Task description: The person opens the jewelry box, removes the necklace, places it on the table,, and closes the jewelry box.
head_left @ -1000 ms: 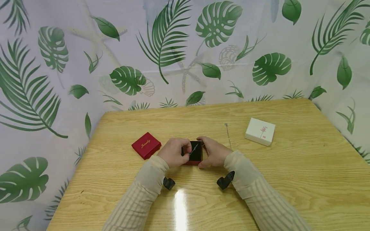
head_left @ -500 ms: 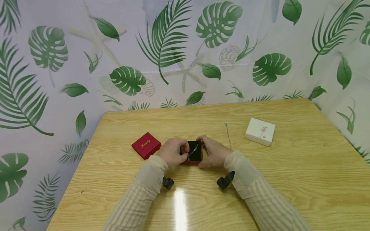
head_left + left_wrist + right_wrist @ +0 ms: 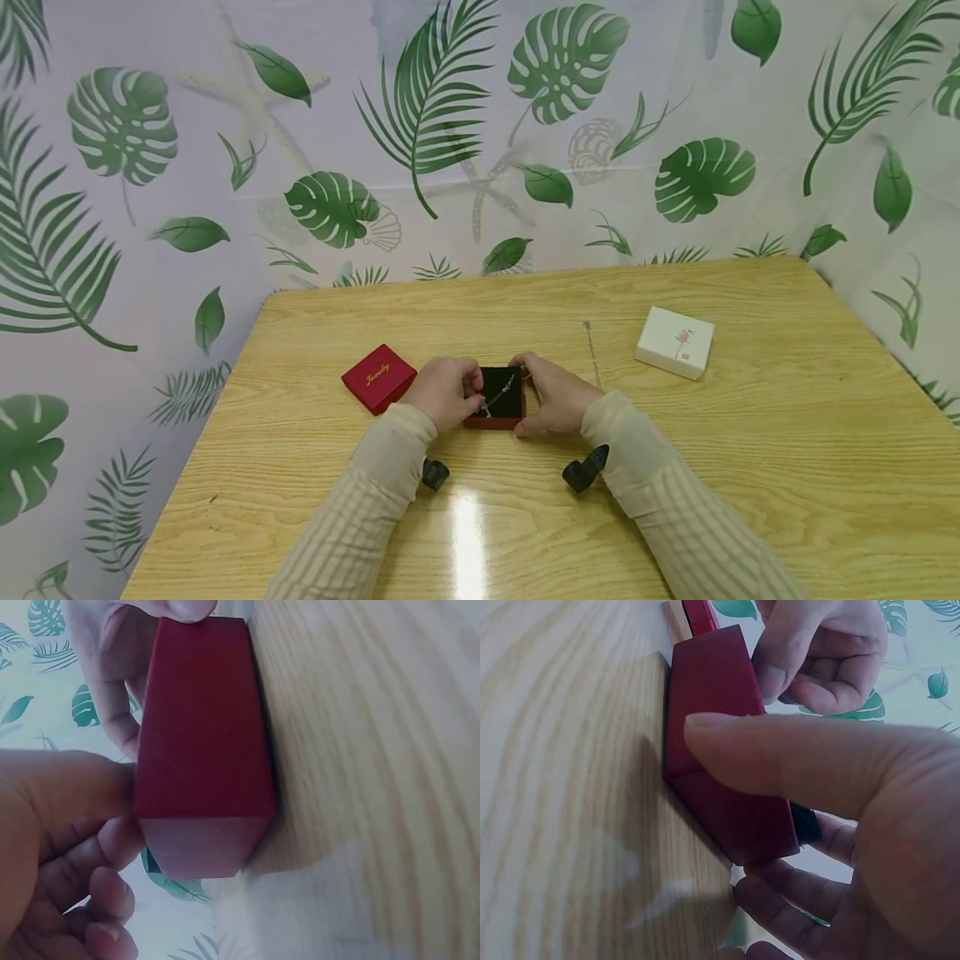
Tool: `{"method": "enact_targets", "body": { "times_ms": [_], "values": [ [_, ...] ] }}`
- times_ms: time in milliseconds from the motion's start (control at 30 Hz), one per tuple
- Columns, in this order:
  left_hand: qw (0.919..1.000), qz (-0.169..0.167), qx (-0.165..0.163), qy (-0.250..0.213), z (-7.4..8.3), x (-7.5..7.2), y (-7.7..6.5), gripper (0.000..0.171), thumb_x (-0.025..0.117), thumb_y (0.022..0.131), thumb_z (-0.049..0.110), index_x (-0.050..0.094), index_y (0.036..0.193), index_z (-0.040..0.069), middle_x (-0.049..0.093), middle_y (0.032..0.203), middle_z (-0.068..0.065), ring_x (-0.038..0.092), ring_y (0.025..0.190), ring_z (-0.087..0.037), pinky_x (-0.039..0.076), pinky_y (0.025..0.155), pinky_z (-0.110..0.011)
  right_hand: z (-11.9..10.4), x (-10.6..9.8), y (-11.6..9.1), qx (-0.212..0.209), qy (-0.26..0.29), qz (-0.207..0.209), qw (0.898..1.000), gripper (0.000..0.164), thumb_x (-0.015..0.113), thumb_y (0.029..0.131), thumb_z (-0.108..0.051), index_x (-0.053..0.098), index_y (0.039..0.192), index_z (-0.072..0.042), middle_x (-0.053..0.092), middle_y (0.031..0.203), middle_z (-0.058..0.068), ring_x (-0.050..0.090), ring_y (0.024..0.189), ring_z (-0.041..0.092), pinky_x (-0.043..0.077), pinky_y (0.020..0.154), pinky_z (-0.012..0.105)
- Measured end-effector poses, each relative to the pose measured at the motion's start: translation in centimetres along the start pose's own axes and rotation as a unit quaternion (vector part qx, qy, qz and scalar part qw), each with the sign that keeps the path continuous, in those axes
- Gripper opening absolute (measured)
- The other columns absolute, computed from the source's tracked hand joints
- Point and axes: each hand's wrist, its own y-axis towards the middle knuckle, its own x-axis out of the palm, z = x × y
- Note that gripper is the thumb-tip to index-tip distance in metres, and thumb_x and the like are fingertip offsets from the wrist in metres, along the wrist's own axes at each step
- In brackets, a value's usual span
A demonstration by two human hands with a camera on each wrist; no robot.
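A small red jewelry box (image 3: 495, 423) with a black lining stands lidless between my hands. Across the lining lies a thin silver bracelet (image 3: 505, 391), its near end running to the fingertips of my left hand (image 3: 444, 393). Thumb and curled index finger pinch that end at the box's left side. My right hand (image 3: 558, 396) grips the box from the right, thumb (image 3: 735, 746) on the front wall and fingers round the far side. In the left wrist view the box's red wall (image 3: 206, 720) hides its inside.
A red lid (image 3: 378, 377) marked "Jewelry" lies left of my left hand. Beyond my right hand a second thin silver chain (image 3: 591, 350) is stretched on the wooden table (image 3: 487, 317). A white box (image 3: 677, 340) with a pink flower stands at the right.
My left hand has shifted slightly left and down across the box, laying more of the bracelet on the black lining. The right hand has kept its grip in place.
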Motion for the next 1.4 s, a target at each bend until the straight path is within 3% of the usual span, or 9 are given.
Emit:
{"method": "enact_targets", "body": {
  "times_ms": [200, 300, 433, 567, 767, 1000, 1233, 1400],
  "values": [
    [0.9980, 0.052, -0.034, -0.009, -0.7, 0.3, 0.2, 0.009, 0.070, 0.088, 0.019, 0.064, 0.089, 0.014, 0.059, 0.079, 0.004, 0.054, 0.071, -0.012, 0.047, 0.065, -0.027, 0.0, 0.0, -0.1, 0.004, -0.007, 0.003, 1.000, 0.086, 0.087, 0.069, -0.015, 0.035, 0.137, -0.004, 0.051, 0.129, 0.011, 0.048, 0.120, 0.029, 0.035, 0.104, 0.044],
    [0.9959, 0.072, -0.053, -0.009, -1.2, 0.5, 0.4, 0.018, 0.066, 0.092, 0.022, 0.066, 0.105, 0.010, 0.060, 0.090, 0.000, 0.055, 0.079, -0.016, 0.048, 0.071, -0.030, 0.0, 0.1, -0.1, 0.001, -0.014, 0.007, 1.000, 0.085, 0.088, 0.068, -0.015, 0.036, 0.136, -0.004, 0.052, 0.128, 0.011, 0.048, 0.119, 0.029, 0.035, 0.104, 0.044],
    [0.9967, 0.063, -0.050, -0.008, -1.5, 0.7, 0.5, 0.032, 0.061, 0.095, 0.023, 0.063, 0.123, 0.008, 0.059, 0.106, -0.006, 0.057, 0.091, -0.020, 0.050, 0.080, -0.033, 0.0, 0.1, -0.1, -0.004, -0.017, 0.011, 1.000, 0.084, 0.088, 0.067, -0.016, 0.038, 0.134, -0.005, 0.052, 0.127, 0.010, 0.049, 0.119, 0.028, 0.036, 0.104, 0.045],
    [0.9984, 0.040, -0.039, -0.008, -1.6, 0.8, 0.5, 0.035, 0.058, 0.097, 0.024, 0.061, 0.129, 0.008, 0.056, 0.114, -0.009, 0.059, 0.094, -0.022, 0.051, 0.083, -0.036, 0.0, 0.1, 0.0, -0.003, -0.017, 0.013, 1.000, 0.084, 0.088, 0.068, -0.016, 0.038, 0.135, -0.005, 0.052, 0.126, 0.009, 0.048, 0.120, 0.028, 0.035, 0.104, 0.045],
    [0.9990, 0.026, -0.036, 0.010, -1.7, 0.8, 0.5, 0.034, 0.055, 0.099, 0.025, 0.062, 0.127, 0.007, 0.055, 0.110, -0.010, 0.055, 0.088, -0.020, 0.049, 0.078, -0.034, 0.0, 0.0, 0.1, -0.007, -0.017, 0.013, 1.000, 0.083, 0.088, 0.069, -0.016, 0.038, 0.135, -0.007, 0.050, 0.128, 0.011, 0.045, 0.124, 0.030, 0.033, 0.105, 0.048],
    [0.9989, 0.029, -0.038, 0.001, -1.6, 0.7, 0.4, 0.029, 0.057, 0.098, 0.024, 0.065, 0.122, 0.009, 0.056, 0.111, -0.009, 0.056, 0.090, -0.020, 0.050, 0.080, -0.035, -0.2, -0.1, 0.2, -0.001, -0.008, 0.013, 1.000, 0.080, 0.087, 0.070, -0.012, 0.038, 0.133, -0.011, 0.046, 0.133, 0.013, 0.042, 0.128, 0.032, 0.032, 0.106, 0.049],
    [0.9984, 0.040, -0.039, -0.007, -1.5, 0.5, 0.5, 0.020, 0.059, 0.097, 0.024, 0.065, 0.109, 0.011, 0.055, 0.112, -0.006, 0.049, 0.087, -0.019, 0.048, 0.079, -0.034, -0.4, -0.1, 0.2, 0.010, -0.006, 0.012, 1.000, 0.083, 0.087, 0.070, -0.012, 0.036, 0.135, -0.011, 0.043, 0.137, 0.015, 0.042, 0.128, 0.034, 0.034, 0.105, 0.051],
    [0.9982, 0.042, -0.035, -0.024, -1.6, 0.4, 0.6, 0.016, 0.060, 0.096, 0.023, 0.065, 0.106, 0.011, 0.060, 0.107, -0.004, 0.051, 0.100, -0.021, 0.047, 0.086, -0.036, -0.4, -0.3, 0.2, 0.006, -0.004, 0.008, 1.000, 0.083, 0.086, 0.071, -0.013, 0.035, 0.136, -0.010, 0.042, 0.138, 0.016, 0.042, 0.128, 0.036, 0.034, 0.105, 0.051]
  ]
}}
